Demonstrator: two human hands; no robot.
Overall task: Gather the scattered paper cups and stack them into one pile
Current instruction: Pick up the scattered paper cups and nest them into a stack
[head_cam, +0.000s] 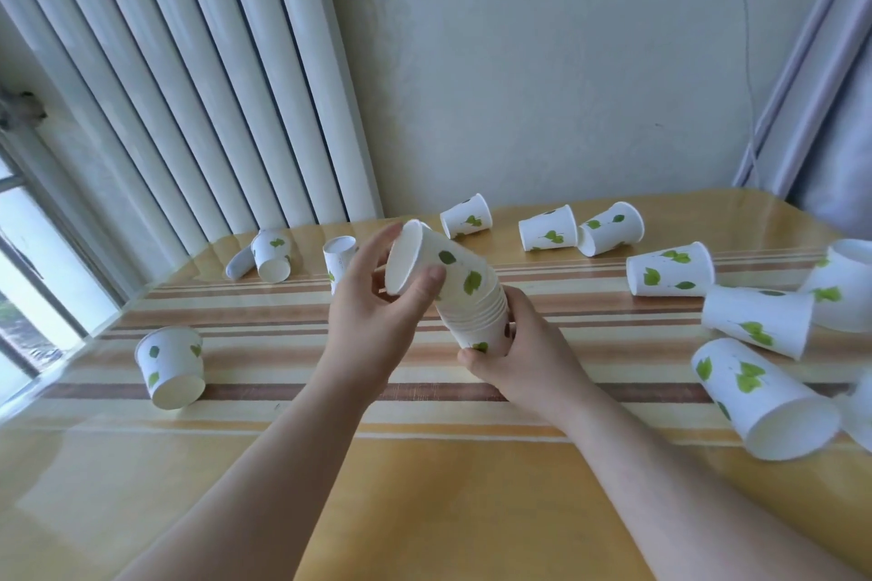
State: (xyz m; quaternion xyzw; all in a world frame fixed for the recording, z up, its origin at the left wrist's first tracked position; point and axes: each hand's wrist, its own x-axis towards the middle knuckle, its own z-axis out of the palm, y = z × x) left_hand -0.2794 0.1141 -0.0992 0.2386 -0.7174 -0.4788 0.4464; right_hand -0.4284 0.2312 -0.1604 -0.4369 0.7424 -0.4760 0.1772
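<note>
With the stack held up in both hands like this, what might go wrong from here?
The stack is tilted in mid-air between the left hand and right hand, so nested cups could slide apart. A loose cup lies on its side near the table's right edge and could roll off.

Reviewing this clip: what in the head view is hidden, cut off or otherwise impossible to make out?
- Stack of cups: exact count unclear; the rims bunch together and the right hand covers the lower end.
- Cup behind the left hand: the upside-down cup is partly blocked, so its lower part is unseen.
- Cups at the right edge: cut off by the frame.
- Object beside the far-left cup: too blurred to identify.
</note>
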